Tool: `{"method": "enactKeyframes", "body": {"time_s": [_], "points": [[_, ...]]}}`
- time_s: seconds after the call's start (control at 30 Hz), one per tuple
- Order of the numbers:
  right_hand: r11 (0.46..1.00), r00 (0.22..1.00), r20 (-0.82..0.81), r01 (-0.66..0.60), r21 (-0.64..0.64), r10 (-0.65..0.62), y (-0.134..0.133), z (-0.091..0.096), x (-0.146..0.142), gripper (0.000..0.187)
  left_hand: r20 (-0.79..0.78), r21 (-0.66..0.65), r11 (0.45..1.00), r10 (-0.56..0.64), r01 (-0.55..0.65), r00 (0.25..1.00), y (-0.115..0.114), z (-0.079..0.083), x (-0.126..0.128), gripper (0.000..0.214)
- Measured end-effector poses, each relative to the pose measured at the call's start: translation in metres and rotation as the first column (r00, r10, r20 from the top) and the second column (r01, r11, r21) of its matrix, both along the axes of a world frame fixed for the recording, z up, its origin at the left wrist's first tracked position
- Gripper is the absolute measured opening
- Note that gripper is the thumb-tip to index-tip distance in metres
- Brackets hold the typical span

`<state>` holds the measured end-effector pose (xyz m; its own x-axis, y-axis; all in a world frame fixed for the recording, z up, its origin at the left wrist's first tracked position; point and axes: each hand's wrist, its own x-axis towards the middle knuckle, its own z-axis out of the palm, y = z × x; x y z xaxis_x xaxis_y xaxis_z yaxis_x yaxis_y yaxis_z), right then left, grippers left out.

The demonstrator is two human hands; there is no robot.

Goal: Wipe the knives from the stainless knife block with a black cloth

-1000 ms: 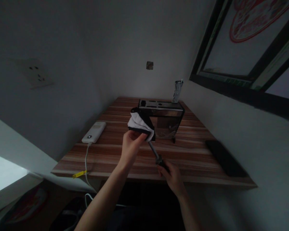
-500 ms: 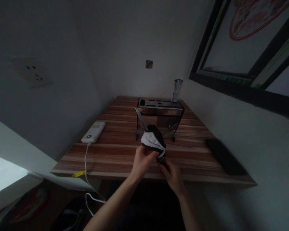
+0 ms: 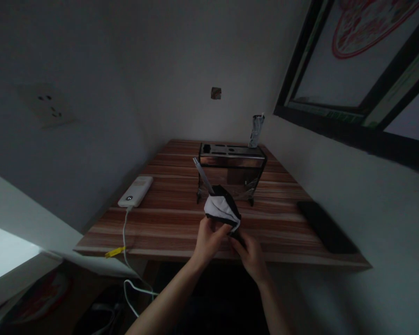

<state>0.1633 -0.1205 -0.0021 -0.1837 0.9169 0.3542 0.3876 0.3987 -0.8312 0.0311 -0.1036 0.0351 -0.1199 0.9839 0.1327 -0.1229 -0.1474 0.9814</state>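
Note:
Over the near edge of the table, both hands hold a small black-and-white cloth piece (image 3: 220,207) in front of me. It looks like a pouch or folded cover; I cannot tell its exact kind. Thin grey metal rods (image 3: 203,176) stick out of its top, tilted to the left. My left hand (image 3: 209,239) pinches the cloth's lower left side between thumb and fingers. The fingers of my right hand (image 3: 249,255) are closed round a dark part at the cloth's lower end, mostly hidden by the hand.
Behind the cloth stands a metal-and-black rack (image 3: 232,156) with a crumpled silvery packet (image 3: 256,131) on it. A white power bank (image 3: 136,191) with a white cable (image 3: 125,237) lies left, near a yellow tag (image 3: 115,252). A dark flat phone-like slab (image 3: 326,227) lies right. Walls flank the wooden table (image 3: 167,216).
The cloth and rods have dropped slightly, and the rods' tips have shifted a little left. My left hand has moved slightly down and right. Both hands keep hold.

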Motion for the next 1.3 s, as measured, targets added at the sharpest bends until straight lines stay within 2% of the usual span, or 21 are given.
{"method": "enactKeyframes", "body": {"time_s": [0.23, 0.4, 0.63, 0.87, 0.97, 1.3], "points": [[1.000, 1.000, 0.005, -0.021, 0.007, 0.021, 0.000, -0.001, 0.000, 0.025, -0.009, 0.001, 0.998, 0.056, -0.056, 0.998, 0.000, -0.004, -0.001, 0.017], [0.999, 1.000, -0.005, -0.001, 0.038, 0.001, 0.001, -0.003, 0.000, 0.024, 0.009, -0.022, 0.996, 0.088, -0.088, 0.996, 0.001, 0.004, -0.004, 0.015], [1.000, 0.999, -0.030, -0.024, 0.016, 0.025, -0.001, -0.001, -0.001, 0.024, 0.081, -0.004, 0.995, 0.103, -0.103, 0.991, 0.004, 0.024, -0.012, 0.017], [0.999, 0.999, -0.022, -0.046, 0.001, 0.046, -0.001, 0.000, 0.000, 0.025, 0.095, 0.104, 0.968, 0.217, -0.227, 0.971, 0.021, 0.040, -0.030, 0.015], [0.999, 0.999, -0.015, -0.044, 0.008, 0.044, -0.001, 0.000, 0.001, 0.027, 0.147, 0.153, 0.955, 0.234, -0.255, 0.961, 0.029, 0.048, -0.039, 0.016], [0.999, 0.999, -0.020, -0.037, 0.001, 0.037, -0.002, -0.003, 0.001, 0.024, 0.317, 0.292, 0.899, 0.232, -0.327, 0.920, 0.047, 0.089, -0.063, 0.019]]}}
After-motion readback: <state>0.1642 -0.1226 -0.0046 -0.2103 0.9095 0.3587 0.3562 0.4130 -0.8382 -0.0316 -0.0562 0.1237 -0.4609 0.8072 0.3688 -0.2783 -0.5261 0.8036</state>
